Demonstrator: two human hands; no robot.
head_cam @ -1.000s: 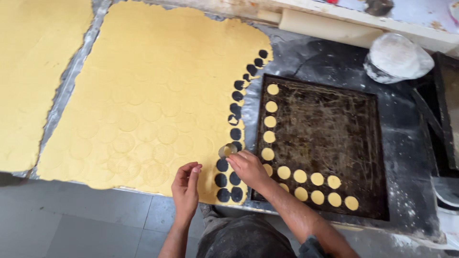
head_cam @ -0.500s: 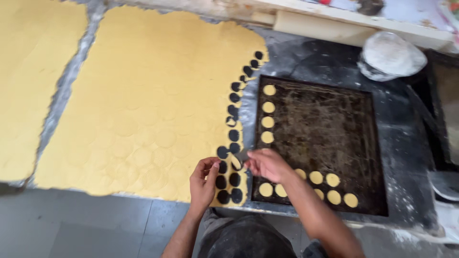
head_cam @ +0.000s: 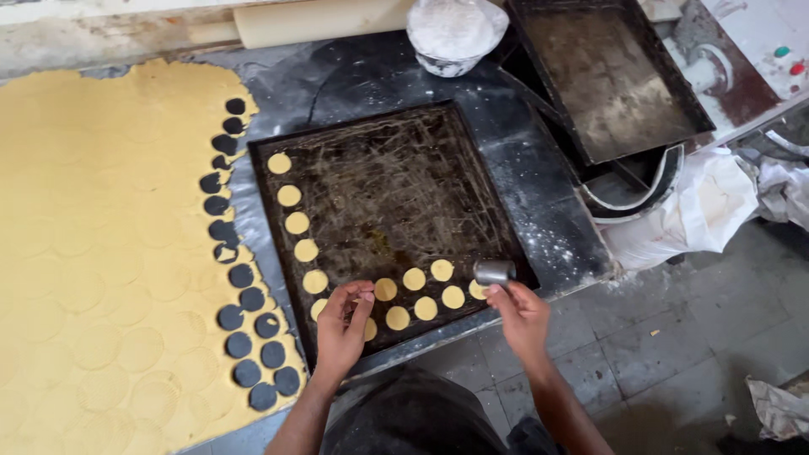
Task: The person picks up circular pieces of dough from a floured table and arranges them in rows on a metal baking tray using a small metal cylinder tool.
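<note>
A dark baking tray [head_cam: 396, 168] lies on the black counter. Round yellow dough discs [head_cam: 295, 222] run down its left side and along its front edge. My left hand [head_cam: 342, 327] is over the tray's front left corner, fingers curled down on a dough disc [head_cam: 371, 330] that is partly hidden beneath them. My right hand [head_cam: 522, 317] holds a small round metal cutter [head_cam: 494, 271] at the tray's front right corner, next to the last disc in the row. A large yellow dough sheet [head_cam: 101, 253] lies to the left, with round holes [head_cam: 244, 337] cut along its right edge.
A wooden rolling pin [head_cam: 320, 18] and a white bag of flour [head_cam: 455, 27] lie at the back. A second dark tray [head_cam: 611, 76] stands at the back right on stacked pans. White sacks [head_cam: 699, 211] sit to the right, above a grey tiled floor [head_cam: 674, 354].
Both hands have moved right, from the cut edge of the dough sheet onto the tray. The right hand with the cutter now sits at the tray's front right corner. The camera has swung right.
</note>
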